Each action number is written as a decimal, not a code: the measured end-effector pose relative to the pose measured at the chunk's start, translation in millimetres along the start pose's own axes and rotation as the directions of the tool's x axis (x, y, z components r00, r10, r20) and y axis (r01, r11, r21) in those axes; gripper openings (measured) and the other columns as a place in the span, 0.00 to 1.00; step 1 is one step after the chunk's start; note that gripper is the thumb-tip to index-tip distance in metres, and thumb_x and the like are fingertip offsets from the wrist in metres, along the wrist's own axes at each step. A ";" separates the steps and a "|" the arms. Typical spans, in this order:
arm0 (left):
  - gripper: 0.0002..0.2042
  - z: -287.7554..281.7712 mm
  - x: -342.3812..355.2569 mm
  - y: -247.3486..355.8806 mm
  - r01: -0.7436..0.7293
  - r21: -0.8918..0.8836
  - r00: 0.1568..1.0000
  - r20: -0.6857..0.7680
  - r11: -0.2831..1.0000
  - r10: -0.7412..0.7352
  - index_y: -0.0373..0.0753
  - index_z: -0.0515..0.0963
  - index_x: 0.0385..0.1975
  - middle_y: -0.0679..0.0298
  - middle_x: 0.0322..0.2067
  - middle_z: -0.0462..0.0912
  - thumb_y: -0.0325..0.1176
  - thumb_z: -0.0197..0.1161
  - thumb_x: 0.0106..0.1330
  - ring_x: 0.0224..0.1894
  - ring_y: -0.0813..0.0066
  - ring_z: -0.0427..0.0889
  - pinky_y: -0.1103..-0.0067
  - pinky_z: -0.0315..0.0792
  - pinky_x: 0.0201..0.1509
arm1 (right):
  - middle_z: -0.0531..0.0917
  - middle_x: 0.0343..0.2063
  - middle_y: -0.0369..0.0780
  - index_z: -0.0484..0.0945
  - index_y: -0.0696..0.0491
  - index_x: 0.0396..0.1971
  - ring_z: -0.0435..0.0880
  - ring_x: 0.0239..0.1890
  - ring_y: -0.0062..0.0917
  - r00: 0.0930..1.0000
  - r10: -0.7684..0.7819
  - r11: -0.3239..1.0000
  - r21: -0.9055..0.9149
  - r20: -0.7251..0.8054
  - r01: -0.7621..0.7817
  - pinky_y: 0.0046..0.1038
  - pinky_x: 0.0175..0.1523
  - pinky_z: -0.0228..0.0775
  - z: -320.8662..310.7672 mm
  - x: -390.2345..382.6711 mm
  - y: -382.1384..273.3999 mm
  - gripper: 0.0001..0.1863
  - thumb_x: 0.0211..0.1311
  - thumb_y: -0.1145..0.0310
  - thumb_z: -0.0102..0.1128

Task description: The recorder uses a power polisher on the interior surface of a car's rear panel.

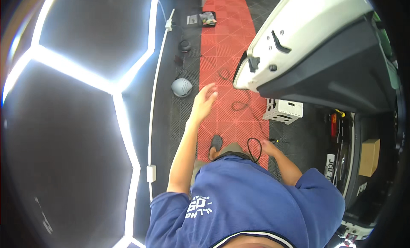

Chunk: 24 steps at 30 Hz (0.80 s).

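My right hand [268, 148] is closed on a black cable [255, 139], low near my right hip. A loop of the cable hangs beside the hand, and an end with a small yellow mark [277, 141] sticks out past the fingers. More of the cable lies in loose coils [240, 105] across the red floor tiles. My left hand [205, 103] is raised ahead of me with the fingers slightly bent and apart, and nothing shows in it.
At right the white car's raised tailgate [294, 38] juts over a white step stool [286, 110]. A cardboard box [369, 157] sits in the trunk. Left of the red floor strip [222, 42] are a grey domed object [182, 87] and a dark wall with bright hexagonal lights [77, 68].
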<state>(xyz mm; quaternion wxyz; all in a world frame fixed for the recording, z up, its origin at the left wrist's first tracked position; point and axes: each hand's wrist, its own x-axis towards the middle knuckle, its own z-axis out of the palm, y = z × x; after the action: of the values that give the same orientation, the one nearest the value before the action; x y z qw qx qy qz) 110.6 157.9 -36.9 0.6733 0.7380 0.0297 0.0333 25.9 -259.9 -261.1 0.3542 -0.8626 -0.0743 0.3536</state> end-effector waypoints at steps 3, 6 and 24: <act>0.23 34.3 74.0 14.8 -0.107 0.103 0.989 0.118 0.989 0.095 0.32 0.66 0.59 0.50 0.52 0.75 0.34 0.59 0.66 0.55 0.62 0.76 0.72 0.71 0.58 | 0.80 0.34 0.39 0.74 0.58 0.47 0.80 0.37 0.23 0.974 -0.087 0.940 0.306 -0.210 0.150 0.26 0.42 0.72 -49.9 8.7 -103.5 0.22 0.55 0.66 0.68; 0.24 47.3 122.1 27.7 -0.168 0.131 0.963 0.232 0.977 0.135 0.32 0.66 0.59 0.48 0.54 0.74 0.36 0.59 0.66 0.56 0.61 0.75 0.71 0.72 0.56 | 0.79 0.35 0.39 0.73 0.59 0.49 0.79 0.38 0.22 0.973 0.028 0.893 0.444 -0.231 0.079 0.26 0.46 0.72 -84.6 1.2 -170.2 0.22 0.56 0.68 0.67; 0.16 66.4 307.0 29.1 0.233 -0.053 0.135 0.991 0.971 0.022 0.38 0.69 0.21 0.64 0.23 0.81 0.22 0.76 0.47 0.31 0.78 0.84 0.82 0.77 0.34 | 0.62 0.49 0.46 0.67 0.47 0.48 0.67 0.50 0.44 -0.460 -0.493 0.867 -0.372 -0.739 -0.332 0.48 0.49 0.65 -169.4 26.2 -479.0 0.37 0.39 0.54 0.79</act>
<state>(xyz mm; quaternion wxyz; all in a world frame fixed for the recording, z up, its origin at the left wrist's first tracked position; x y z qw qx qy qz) 422.3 116.6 -11.2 0.5966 0.5053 -0.3692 -0.5025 216.1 8.9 126.6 0.0475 -0.7764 0.1055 -0.6195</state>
